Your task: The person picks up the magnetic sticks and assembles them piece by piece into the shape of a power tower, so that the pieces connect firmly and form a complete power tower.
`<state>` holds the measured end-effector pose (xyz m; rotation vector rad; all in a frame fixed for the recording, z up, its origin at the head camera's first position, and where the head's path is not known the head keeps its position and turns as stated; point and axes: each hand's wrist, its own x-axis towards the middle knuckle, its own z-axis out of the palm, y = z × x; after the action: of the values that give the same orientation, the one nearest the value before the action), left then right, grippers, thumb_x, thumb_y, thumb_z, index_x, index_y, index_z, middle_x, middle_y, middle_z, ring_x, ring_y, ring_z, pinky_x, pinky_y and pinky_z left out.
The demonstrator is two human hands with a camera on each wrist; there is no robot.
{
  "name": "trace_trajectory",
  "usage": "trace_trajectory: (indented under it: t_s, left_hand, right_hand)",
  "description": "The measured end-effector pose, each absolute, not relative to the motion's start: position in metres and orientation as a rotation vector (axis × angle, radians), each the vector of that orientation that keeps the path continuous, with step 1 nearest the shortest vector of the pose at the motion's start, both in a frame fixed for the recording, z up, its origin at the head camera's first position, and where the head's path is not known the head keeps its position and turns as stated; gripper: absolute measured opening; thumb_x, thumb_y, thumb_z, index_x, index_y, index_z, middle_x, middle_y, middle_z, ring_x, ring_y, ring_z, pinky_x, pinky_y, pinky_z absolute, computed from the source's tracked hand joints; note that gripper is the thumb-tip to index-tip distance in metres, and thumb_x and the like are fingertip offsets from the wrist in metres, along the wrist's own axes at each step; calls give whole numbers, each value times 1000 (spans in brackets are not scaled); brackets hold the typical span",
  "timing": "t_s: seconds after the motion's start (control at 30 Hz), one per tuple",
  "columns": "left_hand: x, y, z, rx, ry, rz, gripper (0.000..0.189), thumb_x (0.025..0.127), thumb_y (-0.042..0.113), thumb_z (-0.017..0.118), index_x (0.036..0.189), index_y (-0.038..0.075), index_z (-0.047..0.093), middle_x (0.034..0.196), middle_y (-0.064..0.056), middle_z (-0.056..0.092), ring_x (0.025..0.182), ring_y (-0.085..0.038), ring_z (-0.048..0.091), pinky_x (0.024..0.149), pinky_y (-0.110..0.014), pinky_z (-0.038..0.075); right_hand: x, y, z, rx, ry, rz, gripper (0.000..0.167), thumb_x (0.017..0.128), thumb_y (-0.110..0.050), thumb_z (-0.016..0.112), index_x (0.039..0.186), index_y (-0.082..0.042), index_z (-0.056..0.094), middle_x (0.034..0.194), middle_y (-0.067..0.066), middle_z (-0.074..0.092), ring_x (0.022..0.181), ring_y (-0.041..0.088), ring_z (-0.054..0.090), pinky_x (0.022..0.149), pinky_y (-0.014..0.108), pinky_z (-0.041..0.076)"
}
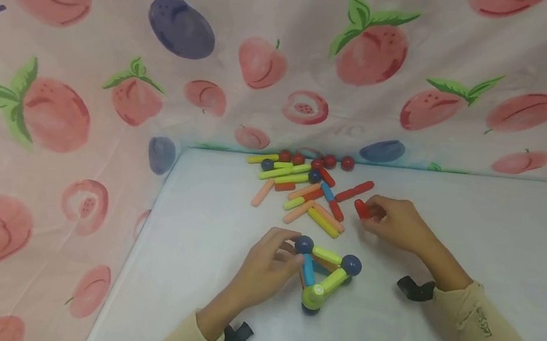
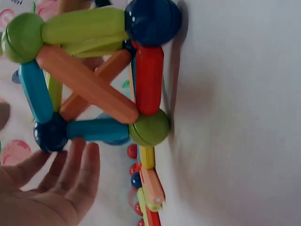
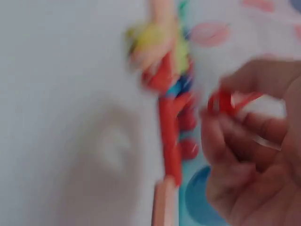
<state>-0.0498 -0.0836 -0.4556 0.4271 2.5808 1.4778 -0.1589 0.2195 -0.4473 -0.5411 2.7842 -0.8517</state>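
A frame of magnetic sticks and balls (image 1: 327, 255) stands on the white table, with dark blue and green balls at its corners. Orange sticks cross its sides in the left wrist view. My left hand (image 1: 264, 266) holds it by a dark blue corner ball (image 2: 51, 134), with the fingers around the ball and the blue stick beside it. To the right, above the table, my right hand (image 1: 398, 223) pinches a short red magnetic stick (image 1: 361, 209) between thumb and fingertips. That red stick (image 3: 221, 101) looks blurred in the right wrist view, its far end partly behind the fingers.
Loose orange, yellow, green and red sticks (image 1: 323, 223) lie in a pile behind the frame. Several red balls (image 1: 348, 163) line the table's back edge, near two dark blue balls. A fruit-print cloth (image 1: 274, 23) hangs behind the white table (image 1: 507, 241).
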Motion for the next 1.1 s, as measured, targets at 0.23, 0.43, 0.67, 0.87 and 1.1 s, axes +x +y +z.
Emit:
trace_trajectory:
  t_s: [0.23,0.43,0.67,0.87,1.1]
  left_hand:
    - [-48,-76,-452,434,2574,1447,64,91,46,73,145,21,49,137,5,55,120,-14,62,98,-32,57]
    - [-51,-74,-450,418,2564,1456,58,94,37,70,146,23,49,142,5,56,125,-14,63,101,-31,55]
    - [-39,-71,-449,597,2498,1458,75,89,26,64,157,24,32,166,8,27,151,-16,36,115,-47,44]
    - [-31,-65,-450,791,2596,1274,98,83,50,79,161,27,24,172,6,5,157,-21,25,117,-51,41]
    - [-31,-67,-457,810,2583,1389,51,101,41,60,144,16,56,172,5,13,154,-20,31,119,-45,38]
  right_hand:
    - [-129,223,-418,-940,2330,-1204,21,86,-24,83,104,-29,72,89,-6,68,68,15,55,72,25,48]
    - [-118,217,-416,-1210,2128,-1226,19,88,-22,81,104,-27,72,95,-10,70,78,12,59,60,26,51]
    - [-119,219,-418,-1177,2111,-1224,19,90,-24,80,106,-24,71,94,-10,68,73,9,60,62,26,56]
    - [-115,217,-422,-1235,1902,-1345,20,92,-13,76,111,-17,68,98,-2,69,86,13,67,76,32,62]
    - [-102,211,-424,-1362,1965,-1343,22,90,-11,78,107,-21,70,96,-5,71,86,8,66,72,29,62]
